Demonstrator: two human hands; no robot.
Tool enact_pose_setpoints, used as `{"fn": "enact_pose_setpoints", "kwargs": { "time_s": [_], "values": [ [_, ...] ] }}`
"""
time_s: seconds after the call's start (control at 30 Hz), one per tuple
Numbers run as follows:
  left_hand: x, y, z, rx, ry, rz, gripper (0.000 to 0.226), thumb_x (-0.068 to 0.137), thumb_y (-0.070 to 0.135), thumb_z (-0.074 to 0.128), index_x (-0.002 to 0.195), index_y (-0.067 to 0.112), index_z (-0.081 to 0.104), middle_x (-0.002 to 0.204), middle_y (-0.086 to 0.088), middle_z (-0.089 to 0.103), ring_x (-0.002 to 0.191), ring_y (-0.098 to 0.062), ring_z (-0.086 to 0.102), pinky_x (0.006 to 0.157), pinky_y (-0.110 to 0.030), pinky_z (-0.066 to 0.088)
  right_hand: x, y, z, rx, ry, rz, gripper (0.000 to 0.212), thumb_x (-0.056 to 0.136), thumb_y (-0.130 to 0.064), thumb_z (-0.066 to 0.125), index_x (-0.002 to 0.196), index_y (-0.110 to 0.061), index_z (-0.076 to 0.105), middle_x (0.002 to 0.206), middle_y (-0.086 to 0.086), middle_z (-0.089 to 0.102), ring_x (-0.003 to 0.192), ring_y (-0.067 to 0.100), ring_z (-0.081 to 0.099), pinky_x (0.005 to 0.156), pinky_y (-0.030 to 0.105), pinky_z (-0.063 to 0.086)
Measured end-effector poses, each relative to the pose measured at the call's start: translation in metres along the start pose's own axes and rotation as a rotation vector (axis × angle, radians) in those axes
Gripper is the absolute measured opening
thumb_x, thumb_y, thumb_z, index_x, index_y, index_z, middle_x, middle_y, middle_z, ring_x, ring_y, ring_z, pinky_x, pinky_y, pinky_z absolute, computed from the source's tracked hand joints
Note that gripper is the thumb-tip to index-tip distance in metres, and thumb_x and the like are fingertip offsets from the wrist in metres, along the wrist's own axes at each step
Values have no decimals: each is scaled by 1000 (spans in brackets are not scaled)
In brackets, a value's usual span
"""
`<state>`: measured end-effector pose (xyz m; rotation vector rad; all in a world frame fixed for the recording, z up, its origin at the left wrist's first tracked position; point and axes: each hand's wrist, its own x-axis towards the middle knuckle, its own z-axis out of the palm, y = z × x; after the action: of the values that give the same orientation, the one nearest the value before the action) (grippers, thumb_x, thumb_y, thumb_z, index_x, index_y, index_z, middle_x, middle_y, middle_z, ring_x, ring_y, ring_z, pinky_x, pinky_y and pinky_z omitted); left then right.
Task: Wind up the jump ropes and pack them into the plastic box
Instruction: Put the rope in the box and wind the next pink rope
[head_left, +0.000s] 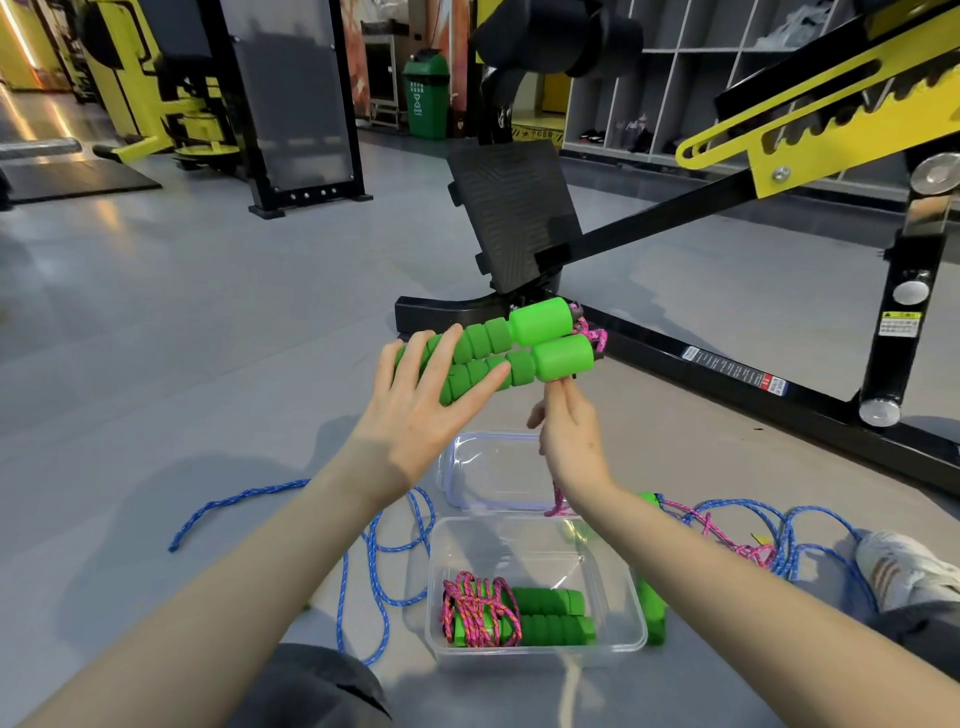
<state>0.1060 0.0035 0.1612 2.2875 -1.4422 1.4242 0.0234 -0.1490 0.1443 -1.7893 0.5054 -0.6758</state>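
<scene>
Jump-rope handles (498, 348) side by side: steadies them with spread left hand (415, 410), pinches pink rope (592, 335) beneath with right hand (571, 441); wound jump rope (480, 608) in plastic box (613, 582).

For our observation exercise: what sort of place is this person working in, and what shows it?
Most likely a gym: yellow-and-black weight machines, a ribbed footplate on a machine frame, and open shelves holding shoes.

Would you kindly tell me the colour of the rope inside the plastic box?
Pink rope; head view.
</scene>
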Motion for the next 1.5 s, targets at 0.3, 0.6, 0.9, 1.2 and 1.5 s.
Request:
{"fn": "enact_pose_setpoints", "kwargs": {
  "time_s": [0.3, 0.6, 0.9, 1.2, 1.5],
  "values": [
    [-7, -13, 3, 50, -46, -34, 69, 85, -7, 2, 134, 18, 43, 120, -36, 53, 95, -48, 55, 80, -54, 43, 10, -31, -36, -465, -429, -57, 28, 88, 0, 45, 114, 10, 49, 79, 23, 55, 58, 28, 53, 65, 42, 51],
    [-8, -11, -2, 35, -139, 58, 77, 71, -8, 9, 135, 19, 42, 122, -35, 51, 97, -49, 52, 84, -55, 40, 29, -82, -79, -797, -706, -375, 30, 77, -6, 62, 100, -25, 63, 71, -6, 52, 56, 2, 44, 55, 15, 35],
    [-2, 3, -9, -59, -52, 219, 67, 90, -9, 1, 134, 20, 44, 116, -33, 56, 95, -46, 56, 83, -54, 44, 64, -101, -91, -803, -668, -611, 31, 77, 1, 62, 99, -21, 63, 93, -7, 52, 72, -7, 49, 64, 6, 35],
    [2, 12, -4, -74, -3, 215, 66, 88, -13, 17, 138, 25, 39, 124, -34, 53, 102, -45, 53, 88, -55, 41, 63, -75, -90, -400, -756, -142, 32, 86, -10, 40, 87, -16, 71, 93, 4, 69, 81, 9, 62, 76, 20, 47],
    [1, 14, -3, -92, -124, 113, 79, 85, -6, -8, 141, 33, 32, 116, -31, 54, 101, -43, 53, 89, -51, 39, 54, -57, -76, -67, -638, -8, 29, 83, -9, 38, 86, -7, 67, 86, 8, 67, 79, 19, 63, 73, 31, 54]
  ]
}}
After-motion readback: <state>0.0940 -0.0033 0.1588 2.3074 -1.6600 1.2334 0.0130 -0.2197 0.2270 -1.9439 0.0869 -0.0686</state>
